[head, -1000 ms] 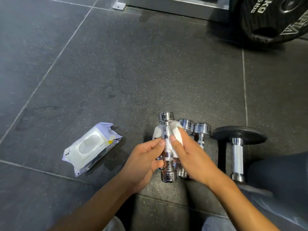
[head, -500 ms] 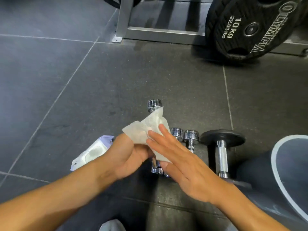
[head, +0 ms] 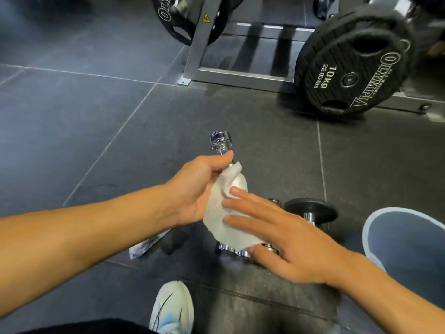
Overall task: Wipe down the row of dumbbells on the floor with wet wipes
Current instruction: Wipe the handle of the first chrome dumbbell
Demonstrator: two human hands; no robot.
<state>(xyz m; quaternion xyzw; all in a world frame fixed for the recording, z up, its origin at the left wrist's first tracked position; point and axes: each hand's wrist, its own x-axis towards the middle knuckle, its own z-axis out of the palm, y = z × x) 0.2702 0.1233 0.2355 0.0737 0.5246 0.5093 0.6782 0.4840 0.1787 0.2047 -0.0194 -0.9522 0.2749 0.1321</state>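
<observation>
Where the left forearm crosses the view, a corner of the wipe pack [head: 147,244] is seen on the floor [head: 84,141] beneath it, and a white shoe [head: 173,307] is planted nearer the camera. The left hand [head: 197,186] is curled round the handle of a chrome dumbbell [head: 220,141], whose far head is raised beyond the thumb. A wet wipe [head: 224,213] is draped down from that grip over the handle. The right hand [head: 289,244] is held flat, its fingers [head: 243,203] straight and spread, with the fingertips laid against the wipe; nothing is gripped by it. Past those fingers, the other chrome dumbbells [head: 274,202] are mostly hidden on the floor, just beside a black-ended dumbbell [head: 310,209]. Well beyond, a grey rack [head: 199,44] is seen, and to its right a 10 kg weight plate [head: 356,66] is stood on edge. A grey-clad knee [head: 404,249] is cut off at the right edge.
</observation>
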